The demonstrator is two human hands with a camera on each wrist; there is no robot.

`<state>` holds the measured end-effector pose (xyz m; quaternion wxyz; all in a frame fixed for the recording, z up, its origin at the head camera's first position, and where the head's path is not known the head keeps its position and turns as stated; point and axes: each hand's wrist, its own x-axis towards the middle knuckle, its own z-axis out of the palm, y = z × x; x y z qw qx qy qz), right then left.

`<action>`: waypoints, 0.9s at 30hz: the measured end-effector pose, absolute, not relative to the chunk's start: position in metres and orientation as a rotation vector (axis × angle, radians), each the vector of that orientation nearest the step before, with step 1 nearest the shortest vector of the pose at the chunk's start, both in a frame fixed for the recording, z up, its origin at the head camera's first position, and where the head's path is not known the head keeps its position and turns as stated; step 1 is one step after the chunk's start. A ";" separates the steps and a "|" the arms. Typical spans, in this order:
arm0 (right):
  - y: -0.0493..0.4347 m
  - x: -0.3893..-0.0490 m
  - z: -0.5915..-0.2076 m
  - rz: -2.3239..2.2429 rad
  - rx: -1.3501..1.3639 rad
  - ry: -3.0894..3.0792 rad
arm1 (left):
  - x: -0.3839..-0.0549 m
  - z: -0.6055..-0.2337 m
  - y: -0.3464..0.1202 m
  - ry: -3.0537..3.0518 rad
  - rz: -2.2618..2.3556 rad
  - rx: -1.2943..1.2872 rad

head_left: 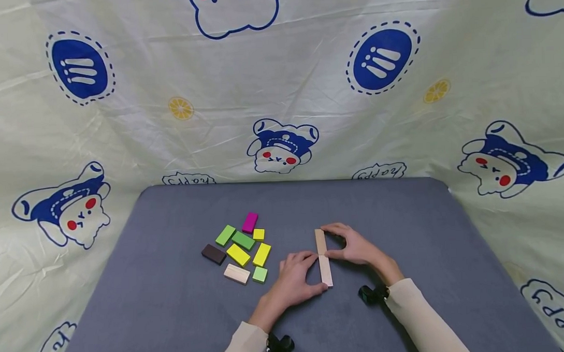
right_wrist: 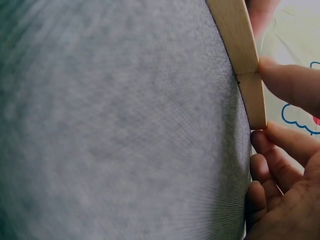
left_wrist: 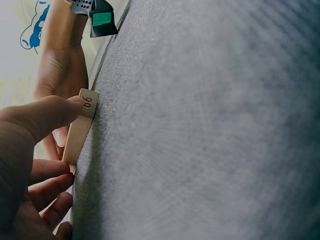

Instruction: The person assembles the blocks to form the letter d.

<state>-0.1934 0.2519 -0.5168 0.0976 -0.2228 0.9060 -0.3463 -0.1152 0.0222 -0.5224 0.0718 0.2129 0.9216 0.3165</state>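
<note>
Two plain light-wood blocks lie end to end in one line on the table, the nearer block (head_left: 326,272) against the farther block (head_left: 320,241). My left hand (head_left: 292,280) holds the nearer one by its ends, thumb at the near end and forefinger close to the seam. In the left wrist view, handwritten marks show on the end of that block (left_wrist: 77,137), beside the thumb. My right hand (head_left: 357,246) holds the farther block lengthwise, forefinger at its far end and thumb by the seam. The right wrist view shows the thin seam between both pieces.
Left of the hands lies a loose group: a magenta block (head_left: 250,222), a dark brown block (head_left: 214,254), a pale wooden block (head_left: 236,274), and several green and yellow blocks (head_left: 238,255). A printed curtain (head_left: 306,76) rises behind the grey table (head_left: 165,314).
</note>
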 end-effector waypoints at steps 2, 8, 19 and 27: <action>0.252 -0.193 -0.516 -1.024 -0.664 2.682 | -0.115 -0.522 0.023 2.763 0.948 0.636; 0.252 -0.189 -0.516 -1.031 -0.665 2.676 | -0.116 -0.522 0.023 2.757 0.931 0.641; 0.246 -0.178 -0.518 -1.240 -0.627 2.727 | -0.116 -0.522 0.014 2.674 1.040 0.638; 0.239 -0.159 -0.528 -1.412 -0.588 2.741 | -0.116 -0.519 -0.004 2.583 1.284 0.670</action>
